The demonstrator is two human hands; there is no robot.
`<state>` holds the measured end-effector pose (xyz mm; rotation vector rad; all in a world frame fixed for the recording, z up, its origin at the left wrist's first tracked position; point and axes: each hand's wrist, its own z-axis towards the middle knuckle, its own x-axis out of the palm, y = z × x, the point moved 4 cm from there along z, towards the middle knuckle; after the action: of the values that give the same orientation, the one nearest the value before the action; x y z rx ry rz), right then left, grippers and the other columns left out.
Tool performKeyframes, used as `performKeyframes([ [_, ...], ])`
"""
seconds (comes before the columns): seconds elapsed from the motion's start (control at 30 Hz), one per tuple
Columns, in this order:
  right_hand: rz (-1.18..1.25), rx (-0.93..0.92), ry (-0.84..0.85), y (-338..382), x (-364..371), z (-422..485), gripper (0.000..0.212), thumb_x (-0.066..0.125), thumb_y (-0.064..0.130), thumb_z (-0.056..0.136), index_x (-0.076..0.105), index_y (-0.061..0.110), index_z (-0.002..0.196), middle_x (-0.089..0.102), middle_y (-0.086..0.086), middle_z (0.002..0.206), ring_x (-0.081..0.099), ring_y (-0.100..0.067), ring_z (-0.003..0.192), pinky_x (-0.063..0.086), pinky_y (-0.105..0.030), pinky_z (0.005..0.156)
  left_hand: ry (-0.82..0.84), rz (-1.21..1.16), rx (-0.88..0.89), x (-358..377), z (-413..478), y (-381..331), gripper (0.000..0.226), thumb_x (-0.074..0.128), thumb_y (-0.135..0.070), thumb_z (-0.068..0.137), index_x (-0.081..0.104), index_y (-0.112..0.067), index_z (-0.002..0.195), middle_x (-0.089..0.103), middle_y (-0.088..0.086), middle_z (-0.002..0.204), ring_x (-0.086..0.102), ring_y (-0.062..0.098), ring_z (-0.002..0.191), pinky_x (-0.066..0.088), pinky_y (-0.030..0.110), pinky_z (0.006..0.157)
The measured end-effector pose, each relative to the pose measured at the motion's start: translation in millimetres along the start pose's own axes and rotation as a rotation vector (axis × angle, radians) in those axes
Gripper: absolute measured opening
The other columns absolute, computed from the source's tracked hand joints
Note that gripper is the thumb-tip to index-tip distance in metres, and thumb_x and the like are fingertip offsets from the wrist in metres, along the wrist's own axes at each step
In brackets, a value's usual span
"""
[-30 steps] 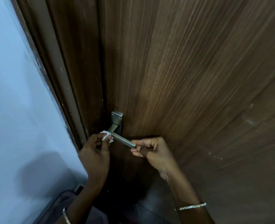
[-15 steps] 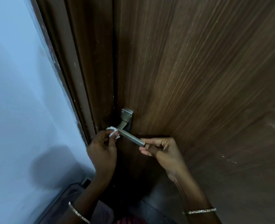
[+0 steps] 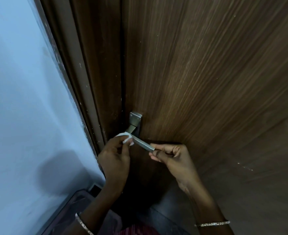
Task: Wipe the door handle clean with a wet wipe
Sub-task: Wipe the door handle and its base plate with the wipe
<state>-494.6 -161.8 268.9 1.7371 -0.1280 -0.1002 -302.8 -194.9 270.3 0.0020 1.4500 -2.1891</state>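
Door handle (image 3: 142, 144) sits btwn the two hands, a metal lever sticking out from its plate (image 3: 135, 119) on the wooden door (image 3: 207, 82), close to the frame (image 3: 82, 82).

Right hand (image 3: 172, 160) pinches the lever's free end w/ thumb and fingertips, closed on it. Prob to steady the lever so it doesn't swing down under rubbing pressure.

Left hand (image 3: 114, 158) is at the other end, near the bend where the lever meets its stem. Fingers closed on a bunched white wet wipe (image 3: 125, 136), pressed against the handle at that corner. Bunching gives a firm pad and lets the wipe get into the angle. Can't tell how much of the wipe wraps under the lever; fingers hide it.

Hands are apart, one at each end, bare metal showing btwn them, so the wiping hand has a clear run along the lever toward the right hand.

Judgement: wiping is underway at the stem end; mid-lever and the tip under the right fingers likely need a pass yet.
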Motion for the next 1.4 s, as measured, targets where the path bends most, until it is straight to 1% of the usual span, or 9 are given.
performKeyframes([
  [0.1, -0.006, -0.011, -0.016, 3.0, -0.1, 1.0, 0.020, 0.069, 0.006, 0.090, 0.078, 0.010, 0.107, 0.080, -0.005, 0.101, 0.076, -0.019, 0.098, 0.060, -0.032, 0.090, 0.169, 0.004, 0.180, 13.7, -25.9, -20.0, 0.021, 0.070, -0.004, 0.086, 0.076, -0.016, 0.101, 0.073, -0.009, 0.100, 0.065, -0.001, 0.092, 0.051, 0.016, 0.084],
  [0.2, -0.015, -0.012, -0.003, 5.7, 2.8, -0.3, 0.023, 0.064, 0.000, 0.092, 0.079, 0.010, 0.105, 0.080, -0.005, 0.101, 0.076, -0.019, 0.098, 0.060, -0.031, 0.090, 0.286, 0.009, 0.316, 15.6, -35.6, -35.6, 0.021, 0.060, -0.008, 0.091, 0.075, -0.012, 0.105, 0.073, 0.001, 0.105, 0.067, 0.008, 0.098, 0.052, 0.022, 0.090],
  [0.4, -0.056, 0.015, -0.044, 5.6, 3.8, -0.6, 0.025, 0.066, -0.002, 0.090, 0.079, 0.013, 0.104, 0.080, -0.005, 0.098, 0.077, -0.018, 0.095, 0.059, -0.028, 0.089, 0.266, 0.404, 0.247, -5.3, 22.0, -25.4, 0.024, 0.063, -0.001, 0.086, 0.075, -0.007, 0.106, 0.069, 0.013, 0.101, 0.069, 0.029, 0.080, 0.056, 0.037, 0.068],
  [0.57, -0.074, 0.010, -0.056, 7.8, 3.6, -1.2, 0.022, 0.067, -0.002, 0.089, 0.078, 0.009, 0.105, 0.080, -0.004, 0.098, 0.077, -0.017, 0.094, 0.059, -0.036, 0.092, 0.389, 0.423, 0.422, 5.7, 4.8, -41.9, 0.029, 0.069, 0.002, 0.080, 0.075, -0.008, 0.107, 0.071, 0.011, 0.108, 0.070, 0.028, 0.089, 0.059, 0.037, 0.077],
  [0.67, -0.078, 0.011, -0.059, 7.5, 5.2, -2.2, 0.022, 0.067, -0.001, 0.089, 0.078, 0.008, 0.106, 0.080, -0.004, 0.099, 0.077, -0.018, 0.094, 0.058, -0.040, 0.095, 0.459, 0.412, 0.532, 10.4, -7.0, -52.0, 0.031, 0.070, 0.002, 0.074, 0.075, -0.009, 0.102, 0.071, 0.010, 0.103, 0.069, 0.026, 0.085, 0.058, 0.032, 0.071],
  [0.83, -0.066, 0.016, -0.051, 6.5, 4.6, -4.6, 0.026, 0.067, -0.002, 0.089, 0.078, 0.013, 0.108, 0.080, -0.005, 0.098, 0.077, -0.017, 0.096, 0.058, -0.035, 0.096, 0.383, 0.530, 0.307, 2.1, 36.5, -33.5, 0.030, 0.067, 0.006, 0.081, 0.075, -0.005, 0.108, 0.068, 0.016, 0.108, 0.067, 0.036, 0.089, 0.059, 0.044, 0.072],
  [1.07, -0.082, 0.028, -0.063, 7.3, 6.3, -4.7, 0.027, 0.067, -0.002, 0.088, 0.078, 0.014, 0.106, 0.081, -0.002, 0.097, 0.077, -0.015, 0.095, 0.057, -0.037, 0.096, 0.440, 0.427, 0.350, 8.4, 1.6, -42.4, 0.033, 0.069, 0.004, 0.079, 0.076, -0.008, 0.109, 0.070, 0.013, 0.115, 0.071, 0.031, 0.097, 0.061, 0.042, 0.082],
  [1.3, -0.180, -0.005, -0.027, 10.1, 6.9, -9.2, 0.029, 0.075, 0.008, 0.085, 0.076, 0.018, 0.113, 0.080, 0.005, 0.100, 0.074, -0.008, 0.099, 0.057, -0.029, 0.093, 0.353, 0.608, 0.260, 4.9, 43.6, -39.5, 0.031, 0.073, 0.003, 0.078, 0.078, -0.013, 0.104, 0.071, 0.010, 0.104, 0.069, 0.032, 0.078, 0.055, 0.036, 0.059],
  [1.4, -0.172, -0.014, -0.037, 10.8, 5.9, -10.2, 0.031, 0.075, 0.007, 0.085, 0.075, 0.017, 0.114, 0.080, 0.004, 0.101, 0.074, -0.007, 0.100, 0.057, -0.028, 0.094, 0.328, 0.578, 0.230, 9.4, 44.6, -42.0, 0.028, 0.071, 0.002, 0.082, 0.076, -0.011, 0.106, 0.072, 0.013, 0.107, 0.071, 0.033, 0.079, 0.057, 0.039, 0.062],
])
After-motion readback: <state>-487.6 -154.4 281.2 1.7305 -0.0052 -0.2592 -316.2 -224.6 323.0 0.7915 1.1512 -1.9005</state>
